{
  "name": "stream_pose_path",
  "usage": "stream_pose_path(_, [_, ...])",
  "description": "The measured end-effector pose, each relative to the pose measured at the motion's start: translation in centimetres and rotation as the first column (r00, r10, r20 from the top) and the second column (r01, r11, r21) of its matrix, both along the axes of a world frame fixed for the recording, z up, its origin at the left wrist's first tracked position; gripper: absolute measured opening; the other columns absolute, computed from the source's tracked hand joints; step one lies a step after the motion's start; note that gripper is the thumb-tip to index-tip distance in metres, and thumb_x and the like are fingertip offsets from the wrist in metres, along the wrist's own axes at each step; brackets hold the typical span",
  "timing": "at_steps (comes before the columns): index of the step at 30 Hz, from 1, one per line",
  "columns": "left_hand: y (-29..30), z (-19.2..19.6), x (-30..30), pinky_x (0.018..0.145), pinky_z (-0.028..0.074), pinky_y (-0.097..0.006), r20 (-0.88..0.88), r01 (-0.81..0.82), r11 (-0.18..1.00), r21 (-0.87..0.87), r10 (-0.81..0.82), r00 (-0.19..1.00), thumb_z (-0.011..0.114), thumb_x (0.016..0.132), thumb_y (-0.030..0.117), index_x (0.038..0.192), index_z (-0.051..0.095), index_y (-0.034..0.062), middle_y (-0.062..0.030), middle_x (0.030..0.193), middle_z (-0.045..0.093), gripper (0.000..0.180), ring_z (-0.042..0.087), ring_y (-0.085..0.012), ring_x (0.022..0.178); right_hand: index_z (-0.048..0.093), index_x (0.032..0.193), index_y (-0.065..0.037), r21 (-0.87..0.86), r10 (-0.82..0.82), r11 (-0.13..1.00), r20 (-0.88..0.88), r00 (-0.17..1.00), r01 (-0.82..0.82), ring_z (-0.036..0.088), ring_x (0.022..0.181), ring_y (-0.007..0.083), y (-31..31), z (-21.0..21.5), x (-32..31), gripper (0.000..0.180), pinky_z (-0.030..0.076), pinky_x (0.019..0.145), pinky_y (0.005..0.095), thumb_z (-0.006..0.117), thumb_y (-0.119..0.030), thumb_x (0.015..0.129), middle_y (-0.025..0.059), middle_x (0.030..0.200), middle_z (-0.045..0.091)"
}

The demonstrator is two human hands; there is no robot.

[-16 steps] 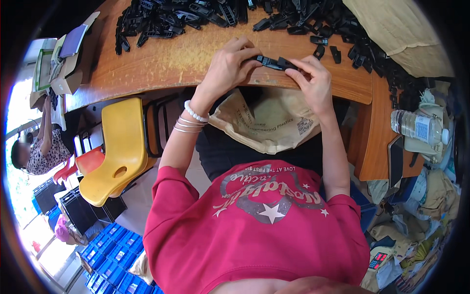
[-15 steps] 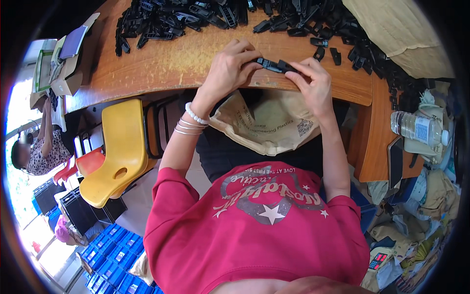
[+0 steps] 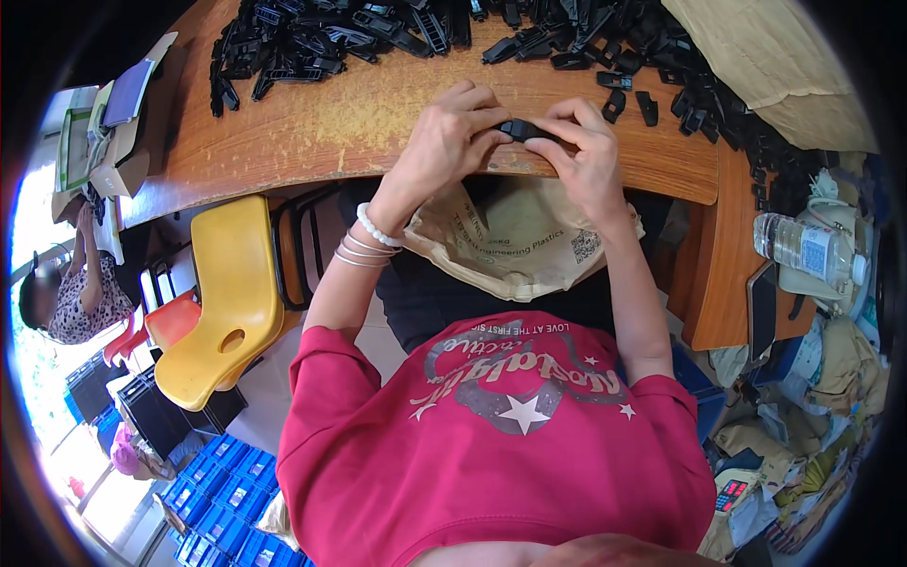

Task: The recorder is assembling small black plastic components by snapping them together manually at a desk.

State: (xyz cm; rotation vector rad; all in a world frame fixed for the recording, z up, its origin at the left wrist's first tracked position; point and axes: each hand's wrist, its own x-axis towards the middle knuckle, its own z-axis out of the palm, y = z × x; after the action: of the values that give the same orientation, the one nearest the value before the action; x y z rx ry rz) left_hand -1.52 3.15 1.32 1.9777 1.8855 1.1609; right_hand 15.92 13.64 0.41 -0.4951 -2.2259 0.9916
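Over the table's near edge, my left hand and my right hand meet at a small black plastic part. My left fingers and thumb pinch its left end, while my right thumb and fingers press on its right end. The fingertips cover much of it, so I cannot tell whether it is one piece or two joined. Below the hands, an open tan paper bag lies across my lap, its mouth facing up.
Heaped black plastic parts cover the back of the wooden table. Loose pieces lie at right. A large paper sack, a clear bottle and a phone are at right; a yellow chair stands left. Another person is far left.
My hands have drawn closer together, the right one moving left. The two black pieces, earlier seen end to end between them, now show as one shorter black shape.
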Motion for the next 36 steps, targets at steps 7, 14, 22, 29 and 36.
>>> stream_pose_path(7, [0.0,0.6,-2.3,0.066,0.051,-0.027,0.361,0.065,0.977,-0.204,0.013,0.932,0.083,0.072,0.036,0.102,0.07,-0.0011,-0.0068,0.08,0.063,0.05,0.061,-0.0138,0.072,0.071,0.09,0.004,-0.177,0.02,0.984,-0.046,0.999,-0.028,0.062,0.085,0.0229,-0.4,0.5,1.6,0.011,0.049,0.074,0.0304,0.068,0.001,0.08,0.0109,0.092,0.065])
stream_pose_path(14, [6.2,-1.1,-2.0,0.066,0.052,-0.037,-0.212,-0.376,0.908,0.187,0.411,0.887,0.073,0.082,0.032,0.095,0.066,0.001,-0.0123,0.086,0.064,0.034,0.065,-0.0311,0.076,0.063,0.104,-0.003,0.47,-0.564,0.76,0.134,0.815,0.448,0.06,0.077,0.0288,3.5,0.0,1.3,0.029,0.046,0.07,0.0388,0.071,-0.021,0.084,0.0112,0.086,0.059])
stream_pose_path(22, [-0.4,-1.1,-0.9,0.056,0.048,-0.04,-0.162,-0.271,0.959,0.078,0.28,0.946,0.069,0.084,0.016,0.088,0.06,0.004,-0.0113,0.082,0.058,0.015,0.061,-0.031,0.068,0.064,0.101,0.002,0.124,-0.366,0.929,0.175,0.914,0.348,0.063,0.078,0.0265,2.7,0.2,1.6,0.02,0.051,0.074,0.0377,0.068,-0.004,0.082,0.0124,0.091,0.06])
stream_pose_path(29, [-2.1,-0.4,0.8,0.069,0.051,-0.035,-0.016,-0.043,0.999,0.025,0.044,0.999,0.069,0.082,0.002,0.102,0.064,-0.0013,-0.0139,0.093,0.06,0.021,0.062,-0.0308,0.081,0.067,0.105,0.002,-0.032,-0.204,0.978,0.03,0.978,0.205,0.056,0.079,0.0071,2.5,0.0,2.6,0.022,0.047,0.07,0.0218,0.07,0.001,0.083,0.0017,0.093,0.061])
stream_pose_path(36, [-1.9,-0.7,0.5,0.069,0.05,-0.038,0.023,-0.035,0.999,0.004,0.035,0.999,0.071,0.08,0.008,0.099,0.065,0.001,-0.0117,0.091,0.059,0.021,0.059,-0.0304,0.083,0.07,0.105,0.003,-0.315,0.007,0.949,0.091,0.996,0.023,0.054,0.078,0.0126,1.0,0.9,2.5,0.026,0.044,0.07,0.0236,0.072,-0.001,0.079,0.004,0.087,0.06])
